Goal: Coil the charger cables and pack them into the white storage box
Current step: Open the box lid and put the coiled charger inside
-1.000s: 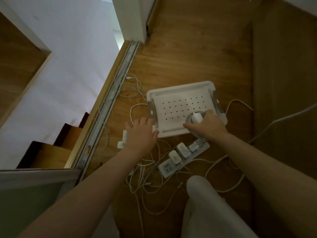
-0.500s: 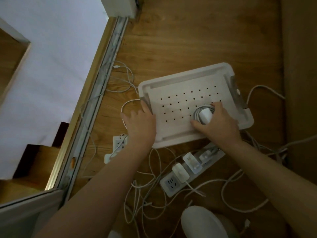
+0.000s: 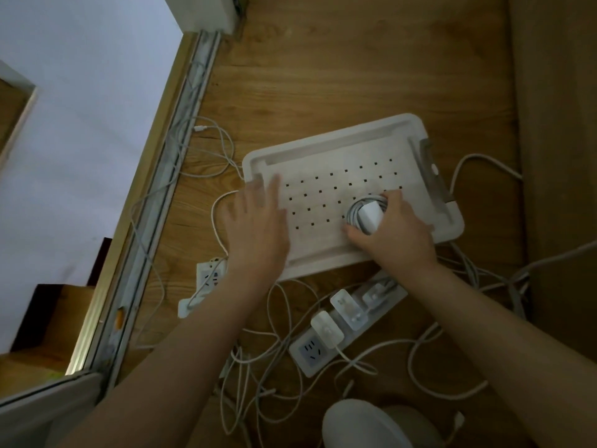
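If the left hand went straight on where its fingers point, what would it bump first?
Likely the white storage box, at its raised far-left corner; the left hand is blurred, so depth is unclear.

The left hand [image 3: 255,221] is blurred, and the right hand [image 3: 395,236] hides part of the coiled cable [image 3: 353,212].

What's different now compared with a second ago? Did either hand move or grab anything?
The left hand has slid from the left edge of the white storage box further onto its perforated top, fingers spread. It is blurred, so probably moving, and holds nothing. The right hand still grips the coiled charger on the box. The power strip on the floor looks unchanged.
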Demonstrator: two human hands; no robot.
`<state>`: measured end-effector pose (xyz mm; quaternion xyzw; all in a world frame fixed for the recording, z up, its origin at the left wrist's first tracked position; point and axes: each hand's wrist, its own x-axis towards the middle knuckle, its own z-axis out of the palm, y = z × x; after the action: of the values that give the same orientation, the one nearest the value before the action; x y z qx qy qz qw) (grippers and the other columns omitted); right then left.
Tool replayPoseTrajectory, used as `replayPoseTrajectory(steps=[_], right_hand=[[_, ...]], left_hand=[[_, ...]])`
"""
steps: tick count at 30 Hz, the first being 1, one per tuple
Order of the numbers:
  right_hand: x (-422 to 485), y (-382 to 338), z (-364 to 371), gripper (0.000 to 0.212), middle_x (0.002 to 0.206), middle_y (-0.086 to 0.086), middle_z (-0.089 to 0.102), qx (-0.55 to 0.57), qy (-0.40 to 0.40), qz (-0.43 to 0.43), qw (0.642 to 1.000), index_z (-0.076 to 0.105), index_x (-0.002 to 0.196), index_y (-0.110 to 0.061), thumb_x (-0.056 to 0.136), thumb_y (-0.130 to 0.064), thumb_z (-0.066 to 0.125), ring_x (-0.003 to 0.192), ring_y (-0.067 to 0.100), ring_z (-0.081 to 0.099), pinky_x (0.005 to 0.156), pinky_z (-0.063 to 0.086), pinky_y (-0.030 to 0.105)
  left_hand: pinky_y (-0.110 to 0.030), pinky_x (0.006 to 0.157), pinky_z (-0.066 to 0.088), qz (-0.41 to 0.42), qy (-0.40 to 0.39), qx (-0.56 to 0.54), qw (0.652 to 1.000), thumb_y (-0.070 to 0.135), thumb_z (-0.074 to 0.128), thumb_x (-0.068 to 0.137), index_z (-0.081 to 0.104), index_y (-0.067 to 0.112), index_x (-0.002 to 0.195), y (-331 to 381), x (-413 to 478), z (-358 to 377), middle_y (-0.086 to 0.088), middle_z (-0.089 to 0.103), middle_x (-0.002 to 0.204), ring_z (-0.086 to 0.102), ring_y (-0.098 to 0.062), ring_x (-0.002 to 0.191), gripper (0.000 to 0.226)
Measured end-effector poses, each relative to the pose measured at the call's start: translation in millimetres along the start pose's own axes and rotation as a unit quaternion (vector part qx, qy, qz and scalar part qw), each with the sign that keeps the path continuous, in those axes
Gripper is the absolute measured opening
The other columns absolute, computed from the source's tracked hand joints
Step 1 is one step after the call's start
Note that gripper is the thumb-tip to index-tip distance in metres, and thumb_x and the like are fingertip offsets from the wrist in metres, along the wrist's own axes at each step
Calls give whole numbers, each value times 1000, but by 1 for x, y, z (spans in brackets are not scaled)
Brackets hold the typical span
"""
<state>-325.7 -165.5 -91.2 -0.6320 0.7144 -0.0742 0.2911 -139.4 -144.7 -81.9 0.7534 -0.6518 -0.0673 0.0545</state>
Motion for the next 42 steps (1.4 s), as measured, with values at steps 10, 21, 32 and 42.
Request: replayPoseTrajectory(steps=[10, 21, 32, 42], right_hand=[[9, 22, -34, 94, 136, 5, 46, 62, 51, 19, 997, 24, 140, -17, 68, -46, 77, 119, 23, 50, 89, 45, 31], [70, 66, -80, 96, 136, 14, 39, -13, 31, 97, 995, 27, 138, -14, 65, -49, 78, 118, 33, 47, 88, 44, 41], [68, 50, -80, 53, 111, 15, 59, -146, 31, -57, 987, 43, 122, -10, 79, -29, 67, 95, 31, 59, 71, 46, 35], [64, 71, -89, 59, 110, 11, 58, 19, 33, 33, 999, 43, 126, -13, 76, -30, 70, 82, 19, 49, 63, 39, 30]], left_hand=[[-53, 114, 11, 169, -187, 18, 968, 53, 32, 94, 13, 31, 146, 54, 14, 16, -1, 8, 156, 3, -25, 143, 60], [-63, 110, 12, 165, -239, 97, 952, 65, 38, 87, 6, 34, 145, 73, 18, 19, -5, -1, 155, -2, -34, 142, 73], [-63, 109, 17, 171, -233, 100, 952, 66, 39, 86, 8, 35, 145, 74, 21, 19, -6, 4, 154, 3, -34, 142, 74], [-62, 112, 9, 165, -228, 94, 955, 65, 33, 88, 4, 33, 147, 75, 15, 17, -6, -2, 156, -4, -34, 143, 73]])
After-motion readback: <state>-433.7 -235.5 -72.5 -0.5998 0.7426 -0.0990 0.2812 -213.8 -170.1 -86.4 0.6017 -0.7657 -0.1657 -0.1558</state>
